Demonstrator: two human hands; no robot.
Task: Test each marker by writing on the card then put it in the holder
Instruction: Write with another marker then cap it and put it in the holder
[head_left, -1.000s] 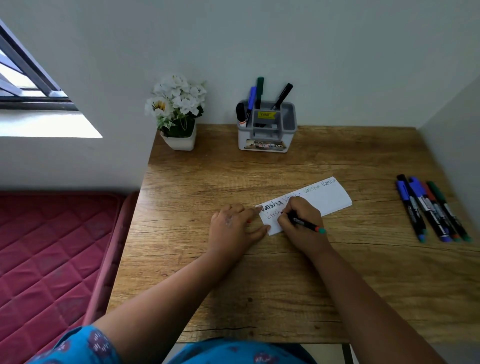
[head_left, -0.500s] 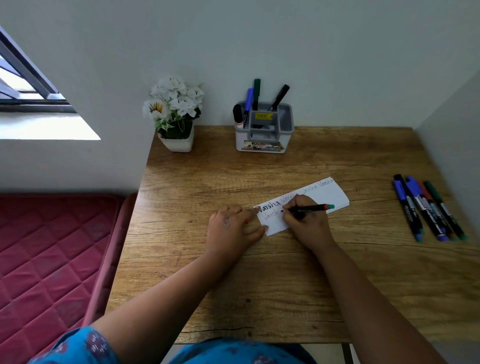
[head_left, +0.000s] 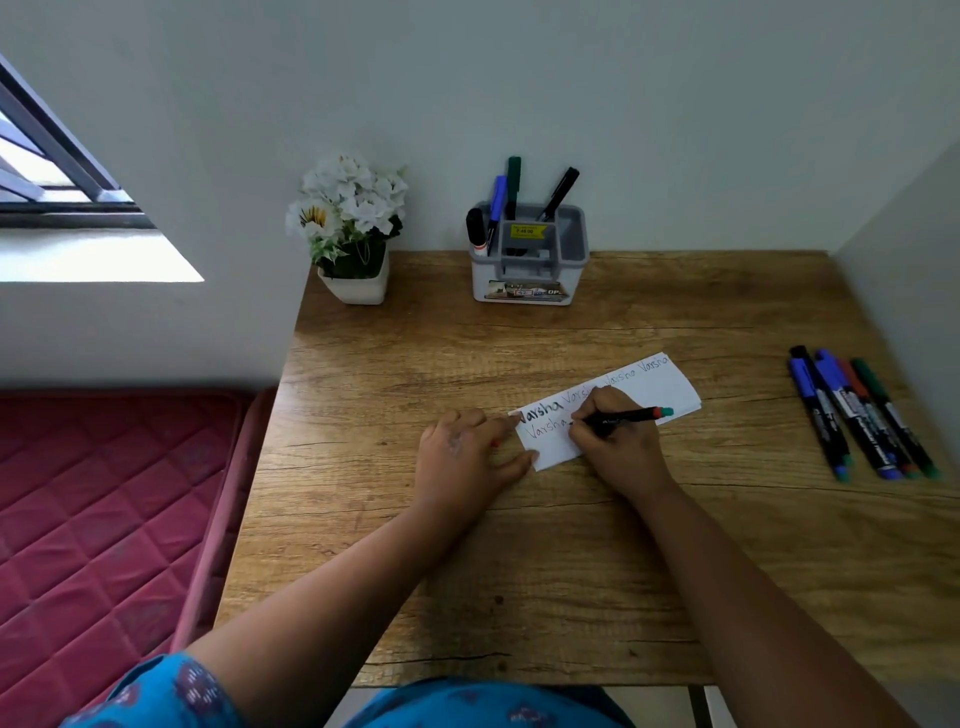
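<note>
A white card (head_left: 667, 387) with several handwritten words lies at the middle of the wooden desk (head_left: 519, 561). My right hand (head_left: 615, 441) grips a black marker (head_left: 631, 415) with a teal-and-red end, its tip on the card's lower line. My left hand (head_left: 462, 457) rests on the desk, fingertips pressing the card's left edge. The grey holder (head_left: 530, 270) stands at the back, with several markers upright in it. Several more markers (head_left: 862, 415) lie side by side at the desk's right edge.
A white pot of white flowers (head_left: 353, 234) stands at the back left corner. Walls close the desk at the back and right. A red mattress (head_left: 104, 519) lies below the left edge, under a window (head_left: 47, 171).
The marker in my right hand has swung from pointing down-right to lying almost level, and the hand has shifted slightly right along the card. My left hand has stayed put.
</note>
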